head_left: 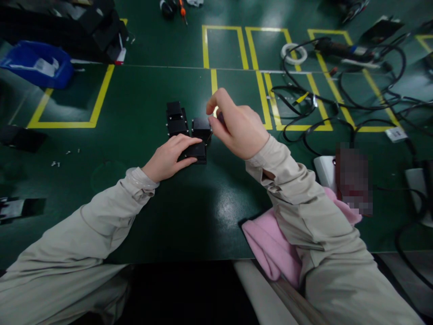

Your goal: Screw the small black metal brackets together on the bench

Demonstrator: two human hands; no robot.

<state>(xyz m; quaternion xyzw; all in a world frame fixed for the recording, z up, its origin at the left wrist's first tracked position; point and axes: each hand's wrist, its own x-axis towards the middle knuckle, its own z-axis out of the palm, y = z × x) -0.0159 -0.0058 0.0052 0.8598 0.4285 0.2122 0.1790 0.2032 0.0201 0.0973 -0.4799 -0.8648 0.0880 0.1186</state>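
Observation:
Several small black box-like parts with shiny screws lie together on the green table. My left hand (169, 157) rests on the nearest black block (198, 151), its thumb along the near side and its fingers across the far side. My right hand (238, 126) is raised just right of another black block (202, 123), thumb and index finger curled toward each other. A dark bit shows inside the curled fingers, but its kind is hidden. Farther left stands a further pair of black blocks (176, 119).
Loose screws (56, 164) lie at left, below a blue bin (39, 65). Black cables (324, 101) and a white tape roll (293, 54) spread over the right side. A pink cloth (270, 246) lies at the front edge under my right forearm. Yellow tape marks rectangles on the table.

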